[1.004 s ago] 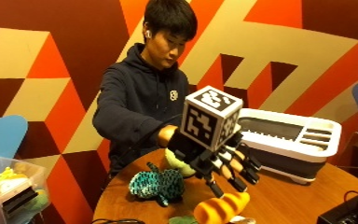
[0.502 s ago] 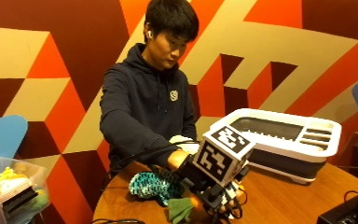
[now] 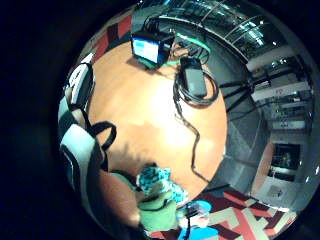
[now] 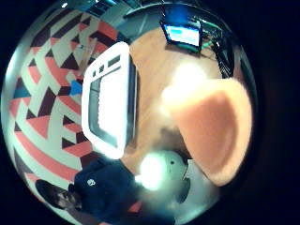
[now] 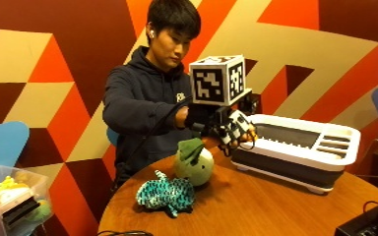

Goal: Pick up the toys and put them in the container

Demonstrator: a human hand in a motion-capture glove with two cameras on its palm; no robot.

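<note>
Now the gloved right hand, mid-frame, pinches an orange toy at the container rim. Risk: released here, it drops outside. Green toy and teal toy wait lower-centre.

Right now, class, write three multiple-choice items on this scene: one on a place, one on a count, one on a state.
1. The teal toy lies:
A. on the floor
B. on the table beside the green toy
C. on a chair

2. Toys on the table:
A. two
B. four
C. none

3. The gloved hand:
A. lies flat and empty
B. holds an orange toy by the container
C. presses the green toy

Key:
1. B, the two lie side by side.
2. A, only teal and green.
3. B, orange shows under its fingers.
</note>
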